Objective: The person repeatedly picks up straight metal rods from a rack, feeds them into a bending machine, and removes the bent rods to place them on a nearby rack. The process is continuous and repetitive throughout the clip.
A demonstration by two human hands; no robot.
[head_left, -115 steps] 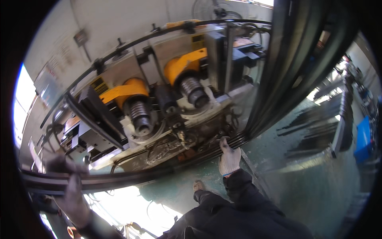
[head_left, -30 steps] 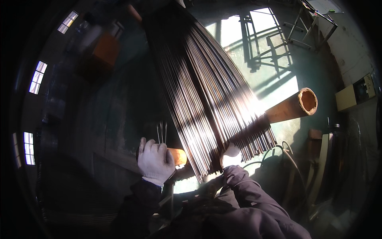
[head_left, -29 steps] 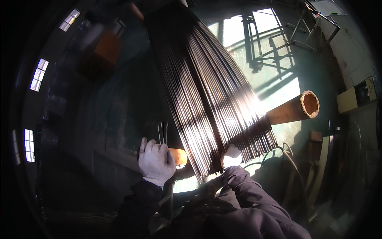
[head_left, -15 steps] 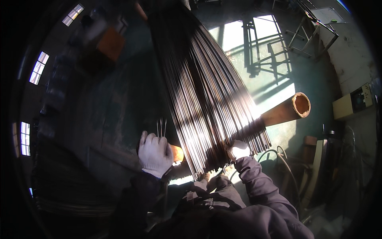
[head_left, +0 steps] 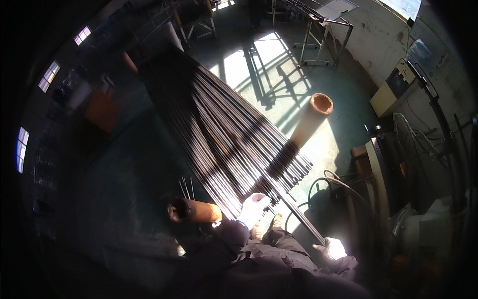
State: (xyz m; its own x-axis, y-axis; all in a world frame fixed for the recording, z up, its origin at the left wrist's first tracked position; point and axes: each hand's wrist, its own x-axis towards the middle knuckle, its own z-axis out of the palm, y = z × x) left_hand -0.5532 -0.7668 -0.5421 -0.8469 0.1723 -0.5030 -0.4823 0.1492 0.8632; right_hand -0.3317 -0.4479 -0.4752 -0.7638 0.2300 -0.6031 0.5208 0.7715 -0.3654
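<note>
A wide layer of long dark metal rods (head_left: 219, 134) lies side by side, their near ends fanned in front of me. My right hand (head_left: 332, 249), in a white work glove, is closed round the near end of a few metal rods (head_left: 302, 218) that stick out past the others toward the lower right. My left hand (head_left: 254, 208), also gloved, rests by the near rod ends with its fingers curled. Glare hides what those fingers grip, if anything. A rusty-brown pipe (head_left: 196, 211) runs crosswise beneath the rods, its other end (head_left: 309, 118) showing on the right.
Thin upright rods (head_left: 186, 188) stand beside the pipe's left end. To the right are a hose (head_left: 338, 180), a beige box (head_left: 393, 92) and dark machinery (head_left: 378, 164). A metal frame table (head_left: 326, 35) stands farther off by the wall. My shoes (head_left: 277, 222) are on the floor below the rods.
My left hand has moved from the pipe's left end to the rod ends. My right hand has moved lower right, drawing a few rods out. The view has turned rightward.
</note>
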